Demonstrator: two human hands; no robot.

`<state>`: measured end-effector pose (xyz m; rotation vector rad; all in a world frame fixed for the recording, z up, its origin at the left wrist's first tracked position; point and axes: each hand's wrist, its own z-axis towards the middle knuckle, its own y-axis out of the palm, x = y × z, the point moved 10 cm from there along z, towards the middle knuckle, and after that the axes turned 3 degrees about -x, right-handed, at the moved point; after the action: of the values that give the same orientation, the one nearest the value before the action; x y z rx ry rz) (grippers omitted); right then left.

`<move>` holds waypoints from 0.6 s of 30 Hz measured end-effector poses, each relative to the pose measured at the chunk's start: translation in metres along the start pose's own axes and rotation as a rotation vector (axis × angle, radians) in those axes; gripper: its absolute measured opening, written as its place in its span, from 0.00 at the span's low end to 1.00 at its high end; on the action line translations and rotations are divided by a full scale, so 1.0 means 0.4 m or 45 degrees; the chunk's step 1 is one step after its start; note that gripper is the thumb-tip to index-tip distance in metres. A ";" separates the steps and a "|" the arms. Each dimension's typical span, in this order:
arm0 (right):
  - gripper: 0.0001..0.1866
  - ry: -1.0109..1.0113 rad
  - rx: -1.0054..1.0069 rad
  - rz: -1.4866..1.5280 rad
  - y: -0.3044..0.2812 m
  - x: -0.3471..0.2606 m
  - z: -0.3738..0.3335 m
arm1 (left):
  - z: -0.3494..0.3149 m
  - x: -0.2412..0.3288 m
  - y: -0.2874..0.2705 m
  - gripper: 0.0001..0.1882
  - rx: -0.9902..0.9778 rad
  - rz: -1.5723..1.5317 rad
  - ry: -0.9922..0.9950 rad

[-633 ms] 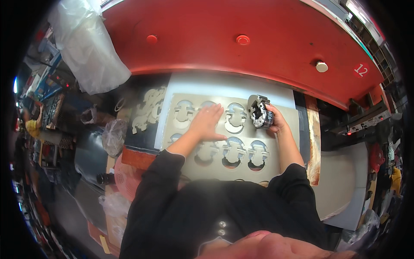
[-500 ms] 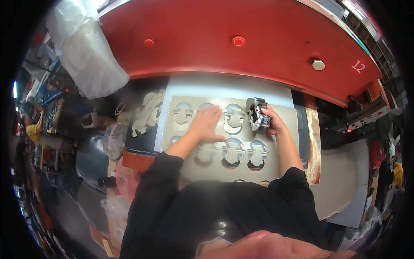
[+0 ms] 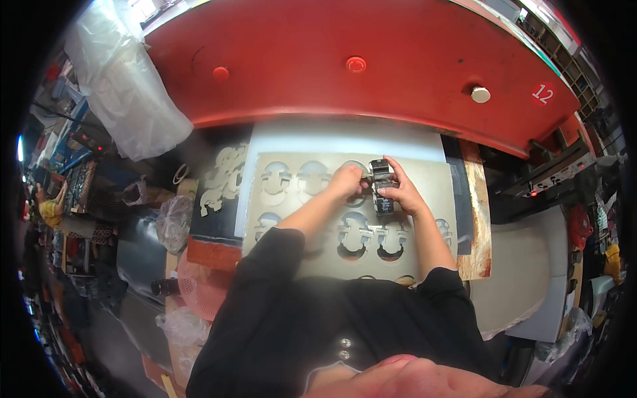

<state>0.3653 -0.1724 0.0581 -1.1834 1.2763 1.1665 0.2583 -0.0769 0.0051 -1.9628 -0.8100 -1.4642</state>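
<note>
My right hand [image 3: 403, 191] grips a dark metal cutting die [image 3: 381, 167], tilted up above a grey-beige sheet [image 3: 434, 179]. Fingers of my left hand [image 3: 348, 182] are curled closed against the die's left side; whatever may be between them is hidden. Rows of rounded, notched cut-outs run across the sheet, some showing dark or pale surface beneath. The sheet lies over a white board [image 3: 292, 137]. Left of it sits a group of loose cut pieces [image 3: 222, 178] in the same pale colour.
A red machine front [image 3: 285, 50] with a red button [image 3: 355, 64] and a pale knob [image 3: 480, 95] spans the far side. Clear plastic sheeting [image 3: 129, 93] hangs at the left. A pink basket [image 3: 199, 288] stands at lower left, a control box [image 3: 557, 176] at right.
My left hand has lifted off the sheet and moved right to the die, its fingers now curled. The right hand has brought the die slightly left and turned it.
</note>
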 end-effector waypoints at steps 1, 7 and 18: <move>0.50 0.058 -0.029 0.005 0.000 0.009 0.001 | -0.007 -0.010 -0.006 0.18 -0.014 0.016 -0.015; 0.46 0.092 0.011 0.308 -0.022 0.039 0.025 | -0.142 0.036 -0.033 0.14 0.354 0.684 0.370; 0.30 0.073 0.096 0.617 -0.052 0.042 0.044 | -0.390 -0.063 -0.718 0.17 1.195 0.192 0.349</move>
<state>0.3866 -0.1564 0.0405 -0.8789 1.6951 1.4196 -0.0592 -0.0044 0.0421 -1.0636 -0.9573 -0.9536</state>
